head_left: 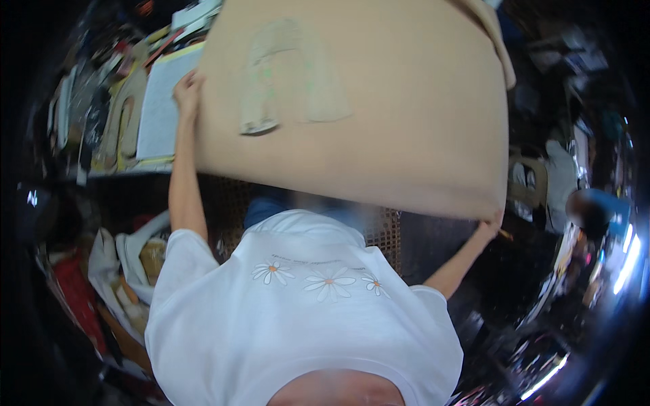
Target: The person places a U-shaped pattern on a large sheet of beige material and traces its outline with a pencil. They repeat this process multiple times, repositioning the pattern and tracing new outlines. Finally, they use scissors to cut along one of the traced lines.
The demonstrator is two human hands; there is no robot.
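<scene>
A large tan sheet (420,122) stretches across the table in front of me, its near edge hanging toward my lap and its far right edge curled over. My left hand (189,93) is closed on the sheet's left edge. At the near right corner, my right hand (493,227) pinches the same sheet. A thin orange-yellow stick (505,234) pokes out beside the right fingers; its kind is unclear. Toward the left of the sheet is a pale U-shaped piece (261,95) with faint green marks and a dark lower end.
Left of the sheet lie white paper (162,108), a tan curved piece (125,125) and cluttered tools. White bags (108,260) and red material (74,284) sit low on the left. A tan chair-like frame (528,179) and a blurred blue shape (617,211) are at right.
</scene>
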